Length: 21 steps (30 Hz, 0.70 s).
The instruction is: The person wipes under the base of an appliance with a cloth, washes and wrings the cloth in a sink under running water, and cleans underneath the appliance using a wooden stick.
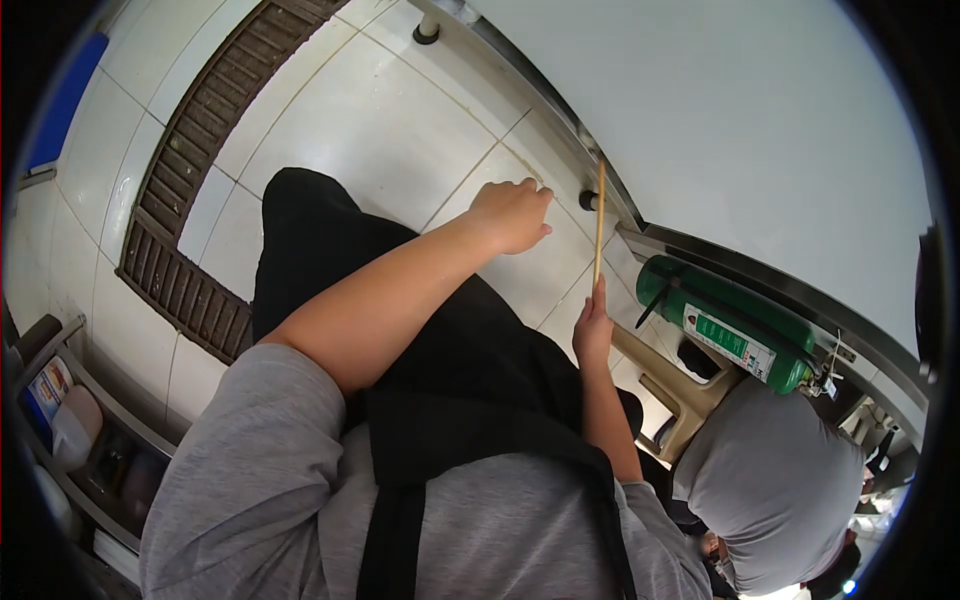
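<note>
In the head view, my right hand [593, 328] holds the lower end of a thin wooden stick [601, 215]. The stick points away from me, its far tip by the edge of the white-topped table [740, 120]. Over my lap and the tiled floor, my left hand [512, 216] is closed, fingers curled, back of the hand toward me. Whatever it may hold is hidden or too small to name. A gap separates this hand from the stick.
A green cylinder [735, 325] with a label lies along the table edge at right. Beyond it are a beige plastic chair [690, 405] and another person in a grey shirt [770, 490]. A brown floor grate [190, 140] and a rack of containers [85, 430] are at left.
</note>
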{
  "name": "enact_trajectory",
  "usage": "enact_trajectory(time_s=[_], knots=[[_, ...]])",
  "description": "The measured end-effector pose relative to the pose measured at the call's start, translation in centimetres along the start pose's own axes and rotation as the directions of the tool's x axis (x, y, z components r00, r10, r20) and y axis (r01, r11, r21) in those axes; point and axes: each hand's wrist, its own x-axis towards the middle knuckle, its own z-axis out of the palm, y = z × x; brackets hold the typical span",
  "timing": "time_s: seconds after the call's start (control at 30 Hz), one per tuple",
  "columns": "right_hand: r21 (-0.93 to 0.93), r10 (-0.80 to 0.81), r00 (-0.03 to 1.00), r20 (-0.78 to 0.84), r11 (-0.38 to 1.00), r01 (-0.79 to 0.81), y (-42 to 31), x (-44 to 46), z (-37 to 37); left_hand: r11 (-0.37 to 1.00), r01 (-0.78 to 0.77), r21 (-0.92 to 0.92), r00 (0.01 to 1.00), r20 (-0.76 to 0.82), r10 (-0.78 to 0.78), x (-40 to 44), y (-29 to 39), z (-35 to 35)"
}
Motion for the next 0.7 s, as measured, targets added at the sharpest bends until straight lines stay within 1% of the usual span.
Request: enact_trajectory(time_s=[0.03,0.07,0.1,0.17,0.27,0.33,0.5,0.53,0.6,0.67,0.7], knots=[[0.089,-0.009,0.997,-0.081,0.996,0.016,0.7,-0.9,0.4,1.0,-0.018,0.005,1.0,-0.01,0.018,-0.1,0.1,0.1],[0.143,0.009,0.992,-0.126,0.99,0.01,1.3,-1.8,0.9,0.999,-0.034,0.009,0.999,-0.02,0.034,-0.2,0.1,0.2],[0.135,0.002,0.993,-0.117,0.991,0.014,1.1,-1.8,1.0,1.0,-0.026,-0.001,0.999,-0.021,0.026,-0.3,0.2,0.2],[0.209,0.016,0.993,-0.116,0.978,0.008,0.6,-1.1,1.3,1.0,-0.03,-0.003,0.999,-0.011,0.03,-0.6,0.2,0.0],[0.206,0.029,0.991,-0.132,0.979,-0.001,-2.1,3.3,2.2,0.999,-0.034,0.003,0.999,0.007,0.034,-0.8,0.2,-0.2],[0.216,0.009,0.988,-0.152,0.976,0.024,-4.4,6.7,2.6,0.999,-0.041,0.006,0.999,-0.015,0.041,-0.8,0.0,-0.1],[0.177,-0.05,0.994,-0.095,0.982,0.066,-12.1,12.8,1.5,0.998,-0.063,0.018,0.998,-0.026,0.063,-1.6,0.3,-0.4],[0.181,-0.069,0.995,-0.069,0.98,0.08,-13.2,13.7,1.4,0.998,-0.06,0.013,0.998,0.004,0.06,-1.6,0.4,-0.5],[0.187,-0.09,0.995,-0.043,0.978,0.097,-14.0,14.0,1.6,0.998,-0.055,0.008,0.998,0.033,0.055,-1.9,0.3,-0.7],[0.144,-0.2,0.975,-0.093,0.967,0.211,-14.1,14.3,1.6,0.999,-0.039,-0.002,0.999,-0.004,0.039,-2.1,0.1,-1.2],[0.141,-0.203,0.975,-0.093,0.966,0.215,-13.6,14.0,1.4,0.999,-0.038,-0.004,0.999,-0.008,0.038,-2.1,0.0,-1.2]])
